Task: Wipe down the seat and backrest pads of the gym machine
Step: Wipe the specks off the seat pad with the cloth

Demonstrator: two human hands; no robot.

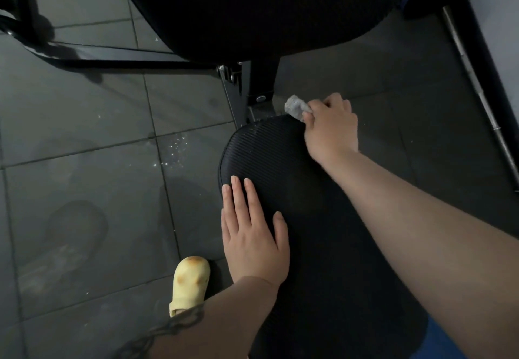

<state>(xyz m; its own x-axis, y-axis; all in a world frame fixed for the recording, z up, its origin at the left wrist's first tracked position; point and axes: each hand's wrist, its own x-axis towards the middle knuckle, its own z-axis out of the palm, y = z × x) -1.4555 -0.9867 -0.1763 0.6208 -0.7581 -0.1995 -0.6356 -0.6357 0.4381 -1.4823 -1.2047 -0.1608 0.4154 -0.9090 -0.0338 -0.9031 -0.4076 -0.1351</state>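
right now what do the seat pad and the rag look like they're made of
Seat pad: black padded upholstery, probably vinyl or ribbed fabric, matte with fine parallel ridges. Rag: soft grey cloth, seemingly fuzzy, bunched in the right hand.

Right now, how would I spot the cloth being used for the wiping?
Find the black ribbed seat pad in the middle of the picture. At its far edge, the right hand grips a small crumpled grey cloth. It is the only pale, soft thing up there, against black padding and dark metal.
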